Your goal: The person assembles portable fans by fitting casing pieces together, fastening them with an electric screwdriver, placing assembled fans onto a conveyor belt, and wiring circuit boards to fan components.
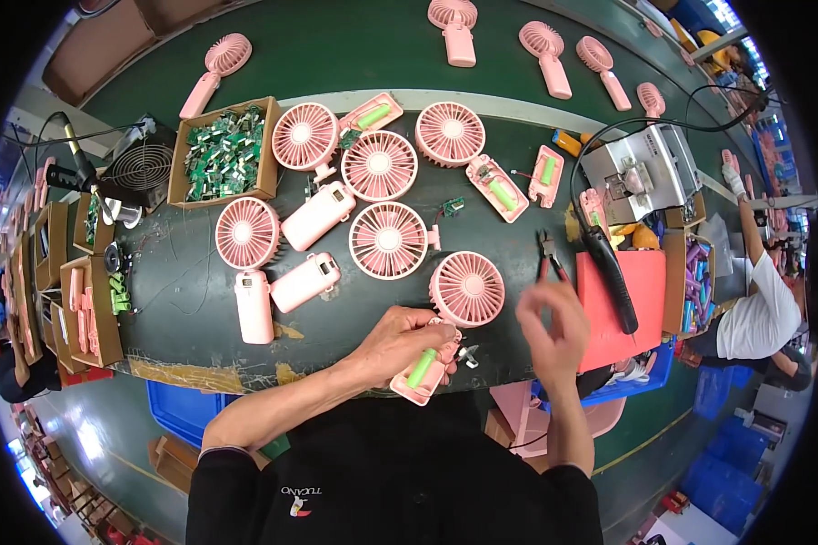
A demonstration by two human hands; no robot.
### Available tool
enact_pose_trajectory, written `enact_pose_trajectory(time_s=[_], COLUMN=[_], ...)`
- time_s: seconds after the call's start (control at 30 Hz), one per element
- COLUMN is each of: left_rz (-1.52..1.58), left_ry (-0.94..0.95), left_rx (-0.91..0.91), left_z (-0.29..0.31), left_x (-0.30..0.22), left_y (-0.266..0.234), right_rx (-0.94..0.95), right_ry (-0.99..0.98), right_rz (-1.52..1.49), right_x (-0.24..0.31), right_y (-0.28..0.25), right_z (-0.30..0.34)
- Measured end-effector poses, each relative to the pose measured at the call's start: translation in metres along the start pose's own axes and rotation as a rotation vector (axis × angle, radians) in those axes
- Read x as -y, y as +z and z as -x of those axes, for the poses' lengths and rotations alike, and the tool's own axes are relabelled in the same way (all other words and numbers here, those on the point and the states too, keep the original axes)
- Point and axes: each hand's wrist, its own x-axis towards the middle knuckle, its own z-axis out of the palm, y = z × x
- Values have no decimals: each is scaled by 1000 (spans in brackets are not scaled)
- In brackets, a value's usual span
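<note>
My left hand [398,343] is closed on a pink handheld fan [468,289] near the table's front edge. The fan's handle lies uncovered, showing a green battery cell [421,368] inside. A small silvery piece [467,355] sticks out beside the handle. My right hand [555,329], slightly blurred, hovers to the right of the fan with fingers loosely bent and apart, nothing visible in them. Just beyond it lie cutting pliers [547,250] with red handles, their lower ends partly covered by the hand. Several more pink fans [389,240] lie beyond my left hand, some with handles uncovered.
A cardboard box of green circuit boards [224,152] stands at the back left. At right are a red mat [613,309], a black-handled tool [612,282] with a cable, and a grey metal device [641,173]. Finished-looking fans [543,56] lie on the green surface behind.
</note>
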Motion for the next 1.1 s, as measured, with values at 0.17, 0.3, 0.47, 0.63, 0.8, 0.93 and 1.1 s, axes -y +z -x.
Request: enact_pose_trajectory(time_s=[0.17,0.3,0.47,0.63,0.8,0.93,1.1], left_rz=[70,76,109,62,75,207,227], left_ry=[-1,4,42,34,-1,-124,-98], left_rx=[16,36,32,109,149,185,192], left_z=[-8,-10,-12,-10,-9,-8,-12], left_x=[2,0,11,8,7,3,12], left_y=[4,8,5,2,-1,-5,-9], right_rx=[135,42,-10,20,94,90,136], right_ry=[-159,-261,-380,-256,-10,9,-60], right_rz=[116,140,162,78,-73,-35,32], right_x=[14,8,12,12,18,14,16], right_y=[4,30,42,41,34,33,33], right_z=[50,45,21,21,31,36,34])
